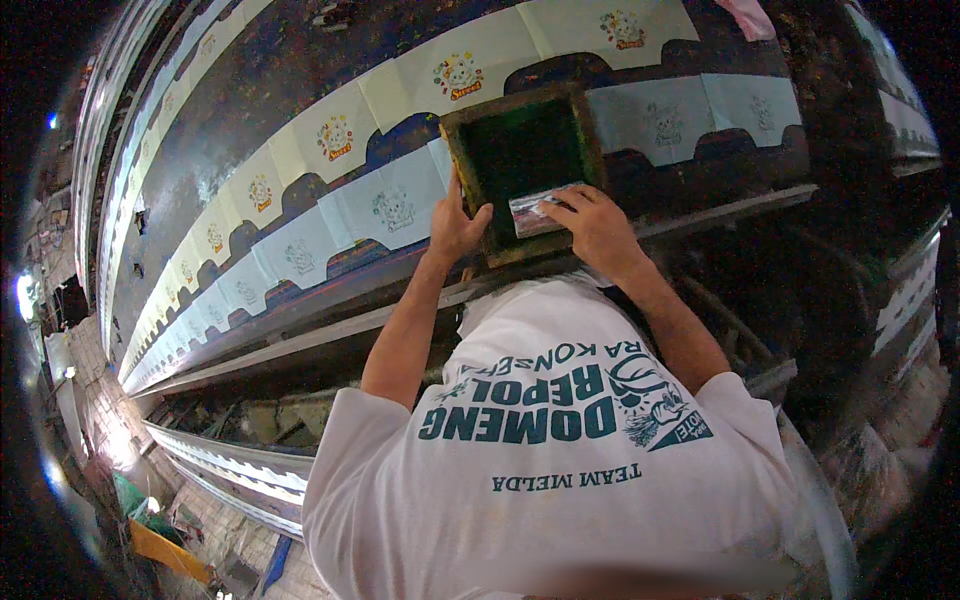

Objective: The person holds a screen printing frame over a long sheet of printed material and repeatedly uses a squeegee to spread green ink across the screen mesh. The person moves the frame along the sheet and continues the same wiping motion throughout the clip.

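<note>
A wooden-rimmed printing screen with dark green mesh lies over the near row of pale blue cut pieces on the long table. My left hand grips the screen's left side, its fingers along the outer edge and its thumb on the near part of the rim. In my right hand is a squeegee with a shiny, stained surface, held against the near end of the mesh. A pale blue piece to the left bears a faint grey cartoon outline. Whatever lies directly beneath the screen is hidden.
Beyond, a row of pale yellow pieces carries coloured cartoon prints. A raised rail runs along the table's near edge. More long tables with pieces stand at the far left and right. A pink cloth lies at the top right.
</note>
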The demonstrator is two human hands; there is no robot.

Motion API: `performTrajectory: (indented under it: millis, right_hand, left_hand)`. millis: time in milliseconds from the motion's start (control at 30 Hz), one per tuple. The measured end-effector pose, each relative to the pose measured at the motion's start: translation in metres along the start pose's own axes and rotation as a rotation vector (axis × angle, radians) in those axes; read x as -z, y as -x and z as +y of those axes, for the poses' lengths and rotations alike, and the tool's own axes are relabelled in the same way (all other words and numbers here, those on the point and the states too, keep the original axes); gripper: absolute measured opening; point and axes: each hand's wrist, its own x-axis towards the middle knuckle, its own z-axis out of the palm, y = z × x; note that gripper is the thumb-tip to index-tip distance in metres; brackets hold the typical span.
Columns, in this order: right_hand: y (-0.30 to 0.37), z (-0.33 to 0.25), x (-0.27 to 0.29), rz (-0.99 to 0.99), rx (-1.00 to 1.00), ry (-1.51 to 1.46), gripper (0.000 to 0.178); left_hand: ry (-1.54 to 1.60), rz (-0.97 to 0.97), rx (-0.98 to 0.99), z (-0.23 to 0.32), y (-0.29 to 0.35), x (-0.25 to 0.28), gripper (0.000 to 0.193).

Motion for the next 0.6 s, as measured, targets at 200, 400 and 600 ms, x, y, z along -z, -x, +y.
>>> performTrajectory:
  millis: [200, 400, 600]
  right_hand:
    - [0.000, 0.000, 0.002, -0.014, 0.026, -0.003, 0.053]
    - [-0.012, 0.008, 0.013, -0.132, -0.040, -0.133, 0.049]
    - [-0.102, 0.035, 0.006, 0.087, 0.015, -0.082, 0.048]
  left_hand:
    - [0.003, -0.019, 0.035, -0.006, 0.001, -0.002, 0.102]
    - [-0.047, -0.047, 0.084, -0.005, 0.001, -0.003, 0.101]
    - [-0.017, -0.050, 0.038, -0.001, 0.001, 0.000, 0.102]
